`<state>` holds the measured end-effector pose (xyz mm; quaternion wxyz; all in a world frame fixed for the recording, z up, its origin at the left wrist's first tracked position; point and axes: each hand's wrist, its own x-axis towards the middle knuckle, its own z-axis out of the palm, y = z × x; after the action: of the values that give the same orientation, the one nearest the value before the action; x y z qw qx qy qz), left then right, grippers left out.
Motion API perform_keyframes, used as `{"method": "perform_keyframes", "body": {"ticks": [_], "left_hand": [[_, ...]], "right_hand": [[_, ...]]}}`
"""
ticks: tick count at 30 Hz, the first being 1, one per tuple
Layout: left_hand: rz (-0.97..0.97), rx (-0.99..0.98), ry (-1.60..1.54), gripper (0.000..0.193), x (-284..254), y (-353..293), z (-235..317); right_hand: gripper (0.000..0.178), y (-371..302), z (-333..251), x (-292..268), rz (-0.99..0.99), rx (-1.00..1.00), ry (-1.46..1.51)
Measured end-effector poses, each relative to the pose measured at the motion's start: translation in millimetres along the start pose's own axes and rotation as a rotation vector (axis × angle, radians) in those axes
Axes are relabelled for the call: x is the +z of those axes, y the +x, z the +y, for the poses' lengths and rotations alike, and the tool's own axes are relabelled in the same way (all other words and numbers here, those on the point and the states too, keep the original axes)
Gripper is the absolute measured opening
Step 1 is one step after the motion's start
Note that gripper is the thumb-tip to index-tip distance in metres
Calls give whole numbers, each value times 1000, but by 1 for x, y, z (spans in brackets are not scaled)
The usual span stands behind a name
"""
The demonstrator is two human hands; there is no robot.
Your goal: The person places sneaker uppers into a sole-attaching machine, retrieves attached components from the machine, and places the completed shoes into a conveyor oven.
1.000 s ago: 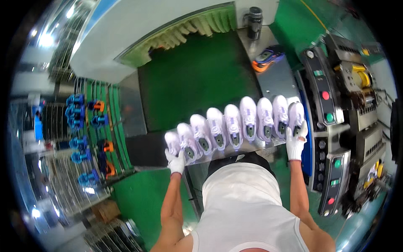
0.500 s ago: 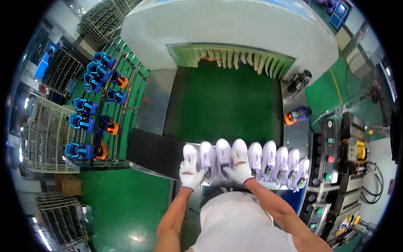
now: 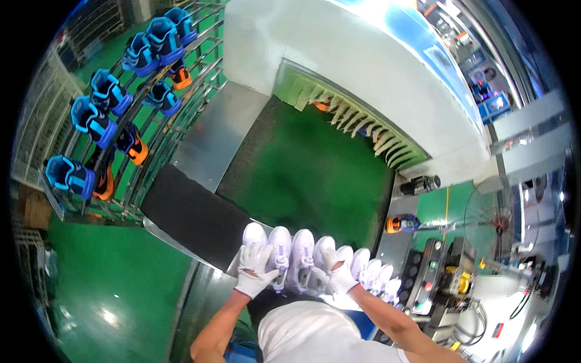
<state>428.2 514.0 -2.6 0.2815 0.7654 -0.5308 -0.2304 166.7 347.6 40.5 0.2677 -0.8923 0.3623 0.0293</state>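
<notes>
White-gloved, resting the left hand (image 3: 254, 269) over the leftmost shoe (image 3: 254, 232) of a white-and-lilac row (image 3: 302, 243), all standing along the near edge of the green belt (image 3: 315, 175). Spreading the left fingers slightly across the upper, leaving the toe showing past them, and angling the thumb well out toward the second shoe (image 3: 279, 239). Laying the right hand (image 3: 339, 276) over the fourth shoe (image 3: 325, 244), bunching its fingers closer, with the toe showing ahead. Being unable to tell gripping from touching at either hand. Seeing, left of the belt, a metal rack (image 3: 192, 112) holding dark, blue-lined shoes (image 3: 164, 37) and orange-soled shoes (image 3: 132, 145). Facing, at the belt's far end, a white machine housing (image 3: 260, 36) with a pale strip curtain (image 3: 363, 130), glimpsing something orange (image 3: 321, 106) beneath its strips. Seeing, right of the belt, a black flask (image 3: 422, 184) and a blue-and-orange shoe (image 3: 402, 223).
</notes>
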Motion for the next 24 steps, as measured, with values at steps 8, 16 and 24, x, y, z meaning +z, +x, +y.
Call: {"method": "perform_keyframes", "body": {"ticks": [8, 16, 24], "left_hand": [[57, -73, 85, 83, -13, 16, 32], [205, -138, -121, 59, -17, 129, 61], [428, 171, -415, 41, 26, 501, 57]], "right_hand": [[72, 127, 121, -72, 204, -91, 6], [73, 270, 253, 1, 319, 150, -245], [59, 282, 261, 12, 445, 251, -272]]}}
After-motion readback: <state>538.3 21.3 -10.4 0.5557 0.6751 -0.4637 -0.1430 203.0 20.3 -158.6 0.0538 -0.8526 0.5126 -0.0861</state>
